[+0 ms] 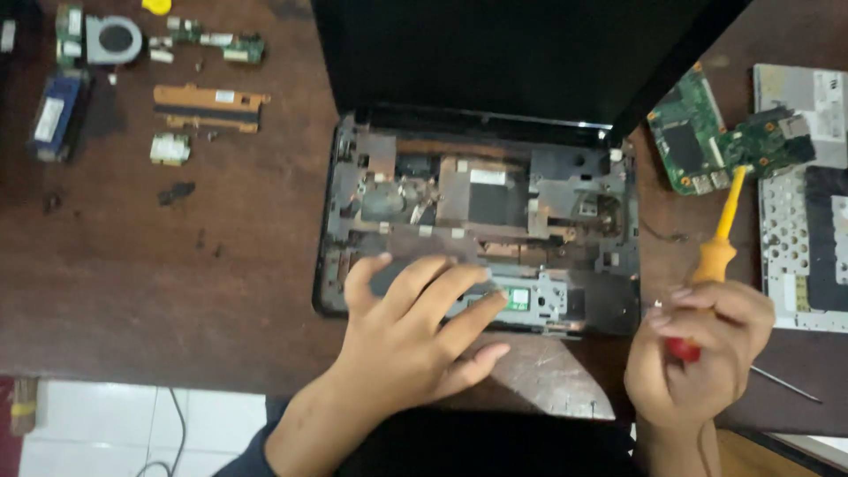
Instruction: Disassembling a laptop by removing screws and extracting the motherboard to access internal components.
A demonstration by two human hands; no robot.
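A stripped laptop base (495,203) lies open on the brown table, its dark screen (495,53) tilted back behind it. My left hand (415,336) rests flat with spread fingers on the base's front edge, near a small green board (519,299). To the right of the laptop, my right hand (702,353) is closed around a screwdriver (720,238) with a yellow handle and a red end, its handle pointing up and away. The screwdriver's tip is hidden.
A green circuit board (707,132) and a grey keyboard frame (799,203) lie at the right. At the far left are a fan (113,40), an orange strip part (208,106), small boards and loose screws. White tiled floor (106,424) shows below the table edge.
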